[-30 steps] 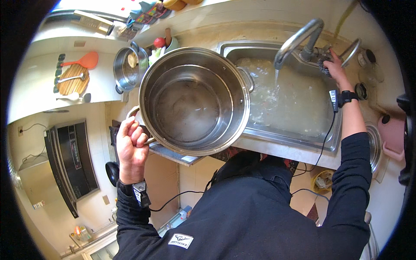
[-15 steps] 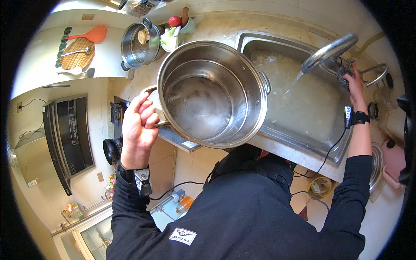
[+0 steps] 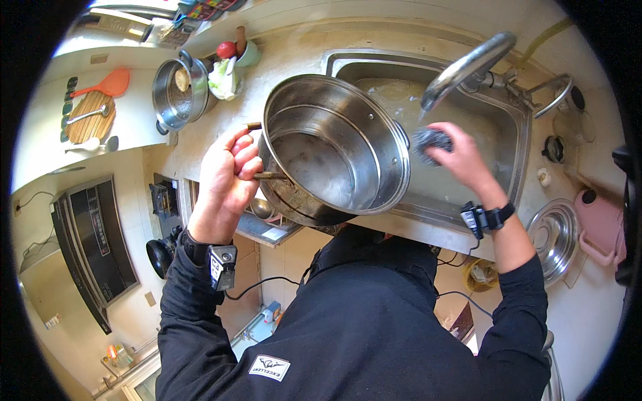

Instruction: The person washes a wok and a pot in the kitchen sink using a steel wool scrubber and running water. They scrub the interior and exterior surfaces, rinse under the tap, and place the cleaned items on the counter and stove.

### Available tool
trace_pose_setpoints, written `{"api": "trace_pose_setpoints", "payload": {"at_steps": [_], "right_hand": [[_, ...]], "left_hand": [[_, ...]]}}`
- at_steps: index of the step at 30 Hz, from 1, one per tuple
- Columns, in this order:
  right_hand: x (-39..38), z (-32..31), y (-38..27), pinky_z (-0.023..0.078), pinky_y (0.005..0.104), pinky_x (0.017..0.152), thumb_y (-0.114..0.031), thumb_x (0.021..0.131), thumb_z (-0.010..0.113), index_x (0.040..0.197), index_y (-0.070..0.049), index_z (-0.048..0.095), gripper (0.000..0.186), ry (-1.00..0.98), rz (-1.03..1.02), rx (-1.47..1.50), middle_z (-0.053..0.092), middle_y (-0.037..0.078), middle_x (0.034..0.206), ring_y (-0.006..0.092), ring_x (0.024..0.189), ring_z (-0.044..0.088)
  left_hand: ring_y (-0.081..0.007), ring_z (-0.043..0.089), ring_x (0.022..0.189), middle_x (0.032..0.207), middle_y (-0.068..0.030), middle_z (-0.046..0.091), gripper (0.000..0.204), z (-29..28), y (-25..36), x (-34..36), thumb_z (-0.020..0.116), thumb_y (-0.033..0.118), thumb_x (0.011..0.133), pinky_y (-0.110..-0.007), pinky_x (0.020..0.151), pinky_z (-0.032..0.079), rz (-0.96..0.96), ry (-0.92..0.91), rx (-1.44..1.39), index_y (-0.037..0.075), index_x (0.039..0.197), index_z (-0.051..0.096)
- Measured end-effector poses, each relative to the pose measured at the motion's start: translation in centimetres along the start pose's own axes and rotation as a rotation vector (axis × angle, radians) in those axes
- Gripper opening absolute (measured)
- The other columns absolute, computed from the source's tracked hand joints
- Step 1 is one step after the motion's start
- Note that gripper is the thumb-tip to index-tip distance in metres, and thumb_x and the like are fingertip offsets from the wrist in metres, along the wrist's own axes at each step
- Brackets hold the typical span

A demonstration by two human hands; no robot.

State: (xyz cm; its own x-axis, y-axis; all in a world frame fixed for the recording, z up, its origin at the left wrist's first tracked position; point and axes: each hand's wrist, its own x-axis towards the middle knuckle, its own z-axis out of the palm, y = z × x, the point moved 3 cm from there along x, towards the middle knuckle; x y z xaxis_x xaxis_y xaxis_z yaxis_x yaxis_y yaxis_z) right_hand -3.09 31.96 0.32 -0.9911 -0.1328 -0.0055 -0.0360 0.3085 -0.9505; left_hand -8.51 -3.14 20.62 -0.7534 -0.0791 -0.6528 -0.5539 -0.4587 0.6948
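Note:
My left hand (image 3: pixel 233 170) is closed round one side handle of a large stainless steel pot (image 3: pixel 314 167). The pot is tilted, its opening toward me, and its inner base looks stained. My right hand (image 3: pixel 461 159) grips a dark steel wool scrubber (image 3: pixel 432 143) just right of the pot's rim, over the sink (image 3: pixel 515 160). Above the scrubber hangs the curved spout of the faucet (image 3: pixel 461 70), with water coming from its mouth. Cloudy water stands in the sink. The pot's far handle (image 3: pixel 402 134) is partly hidden behind its rim.
Left on the counter are a smaller pot (image 3: pixel 175 100), a leafy vegetable (image 3: pixel 224 80) and a green cup (image 3: pixel 250 55). A round cutting board (image 3: pixel 92 119) and an orange spatula (image 3: pixel 110 83) hang farther left. At right are a metal basin (image 3: pixel 556 234) and a pink container (image 3: pixel 602 227).
My right hand has brought the scrubber leftward from beside the faucet's base to near the pot's rim. The pot, still held by my left hand, is tilted more, showing its outer side.

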Motion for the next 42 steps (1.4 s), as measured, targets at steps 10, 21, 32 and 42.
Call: {"api": "trace_pose_setpoints", "payload": {"at_steps": [10, 21, 32, 42], "right_hand": [[7.2, 12.1, 1.5, 0.051, 0.036, 0.08, -0.021, 0.078, 0.061, 0.076, -0.015, 0.072, 0.013, -0.428, -0.622, -0.994, 0.066, 0.001, 0.086, 0.0257, 0.1, 0.058], [5.4, 5.9, 5.2, 0.047, 0.0368, 0.082, -0.024, 0.083, 0.058, 0.083, -0.013, 0.075, 0.02, -0.437, -0.526, -1.261, 0.066, 0.005, 0.098, 0.0268, 0.107, 0.056], [5.7, 0.9, 3.7, 0.05, 0.0347, 0.09, -0.02, 0.086, 0.059, 0.088, -0.014, 0.077, 0.019, -0.369, -0.449, -1.343, 0.072, 0.007, 0.104, 0.0283, 0.119, 0.056], [5.5, -0.8, 4.9, 0.054, 0.044, 0.085, -0.012, 0.079, 0.063, 0.09, -0.006, 0.074, 0.016, -0.479, -0.488, -1.052, 0.072, 0.013, 0.103, 0.0346, 0.106, 0.063]], "left_hand": [[-0.0031, 0.024, 0.049, 0.065, 0.0089, 0.029, 0.012, 5.3, -4.5, 1.0, 0.051, 0.018, 0.103, -0.021, 0.041, 0.02, -0.081, -0.044, 0.288, 0.012, 0.093, 0.052], [-0.0024, 0.023, 0.047, 0.062, 0.0097, 0.028, 0.016, 8.9, -7.9, 3.9, 0.055, 0.019, 0.101, -0.02, 0.041, 0.017, -0.027, -0.178, 0.418, 0.011, 0.115, 0.06], [-0.0016, 0.022, 0.046, 0.061, 0.0109, 0.026, 0.024, 11.3, -9.3, 3.7, 0.055, 0.021, 0.101, -0.02, 0.04, 0.017, 0.004, -0.229, 0.538, 0.008, 0.121, 0.061], [-0.0008, 0.022, 0.046, 0.06, 0.0112, 0.028, 0.025, 11.3, -10.1, 3.6, 0.056, 0.021, 0.101, -0.02, 0.041, 0.016, 0.046, -0.223, 0.523, 0.008, 0.122, 0.062]]}}
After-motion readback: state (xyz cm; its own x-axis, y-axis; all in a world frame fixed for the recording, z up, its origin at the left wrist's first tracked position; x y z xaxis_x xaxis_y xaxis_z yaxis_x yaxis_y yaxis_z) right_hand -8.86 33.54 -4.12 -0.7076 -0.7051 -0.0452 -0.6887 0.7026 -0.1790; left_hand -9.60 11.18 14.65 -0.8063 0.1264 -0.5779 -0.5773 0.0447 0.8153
